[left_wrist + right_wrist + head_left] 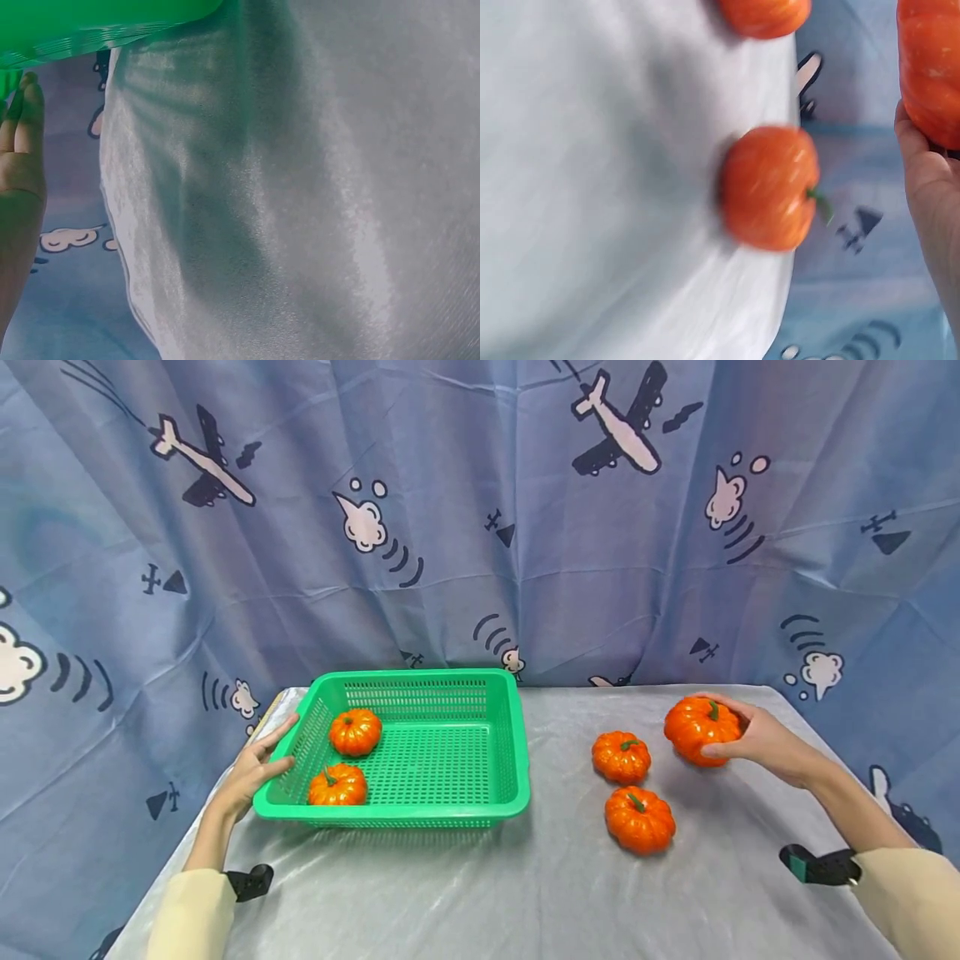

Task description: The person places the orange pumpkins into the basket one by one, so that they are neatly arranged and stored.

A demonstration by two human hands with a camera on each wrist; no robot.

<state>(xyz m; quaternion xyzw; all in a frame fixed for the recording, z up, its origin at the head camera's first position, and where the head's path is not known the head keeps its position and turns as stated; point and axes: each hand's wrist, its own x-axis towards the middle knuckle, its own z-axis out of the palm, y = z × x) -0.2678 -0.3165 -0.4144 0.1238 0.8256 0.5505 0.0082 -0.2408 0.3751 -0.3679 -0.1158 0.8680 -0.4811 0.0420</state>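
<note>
My right hand (768, 743) grips a small orange pumpkin (693, 727), thumb at its near side, fingers partly hidden behind it. The same pumpkin fills the upper right corner of the right wrist view. Two more pumpkins, one farther back (621, 757) and one nearer (640, 820), sit on the table left of that hand. My left hand (251, 774) touches the left side of a green plastic basket (390, 812), its fingers looking fairly straight in the left wrist view. Inside the basket's left part lie two pumpkins, one at the back (356, 732) and one in front (337, 786).
A grey-white cloth (480, 893) covers the table. Behind it hangs a blue curtain (450, 527) printed with planes and clouds. Dark straps with small devices are on both wrists, by the pale sleeves (191, 914).
</note>
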